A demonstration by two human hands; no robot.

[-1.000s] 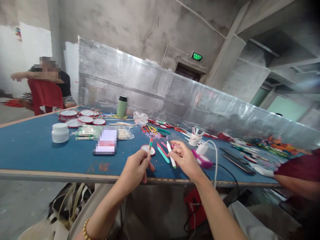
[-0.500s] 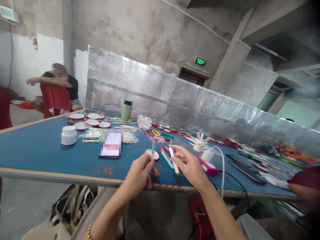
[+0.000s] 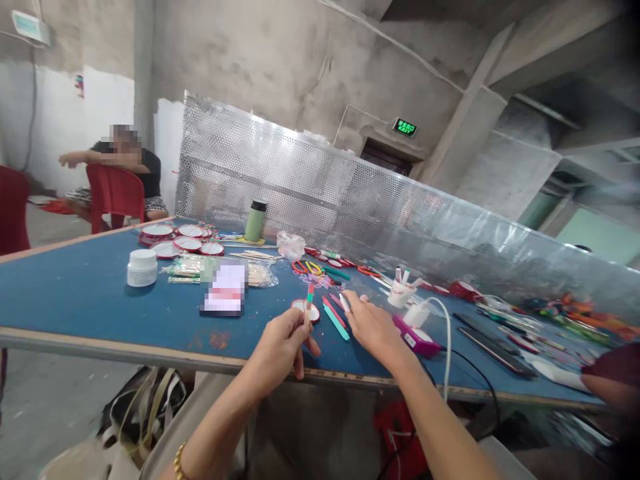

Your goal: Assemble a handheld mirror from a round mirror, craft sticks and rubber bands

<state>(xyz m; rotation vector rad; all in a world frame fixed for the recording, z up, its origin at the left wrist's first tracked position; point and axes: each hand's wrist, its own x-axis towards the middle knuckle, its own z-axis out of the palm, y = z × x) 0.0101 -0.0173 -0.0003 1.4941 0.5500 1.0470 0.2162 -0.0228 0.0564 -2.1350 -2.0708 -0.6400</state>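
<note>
My left hand [image 3: 283, 340] is closed on a slim wooden stick [image 3: 310, 300] held upright, with red and green bands at its top. Just behind it on the blue table lies a round white disc with a red rim [image 3: 300, 307]. My right hand [image 3: 373, 330] is palm down, low over the table, with a white marker [image 3: 345, 302] at its fingertips; most of the marker is hidden. Between the hands lie a teal marker [image 3: 336, 320] and a pink marker [image 3: 329, 305].
A phone [image 3: 224, 287], a white jar [image 3: 142, 268] and bagged sticks [image 3: 187, 270] lie left. Ahead are pliers [image 3: 314, 268] and a green tumbler [image 3: 256, 221]. A pen cup [image 3: 400, 293], purple power strip [image 3: 417, 339] and white cable [image 3: 447, 333] stand right. A person [image 3: 125, 160] sits far left.
My right hand has turned palm down and moved slightly forward, tilting the white marker from its raised position so that it is mostly covered. My left hand still holds the banded stick.
</note>
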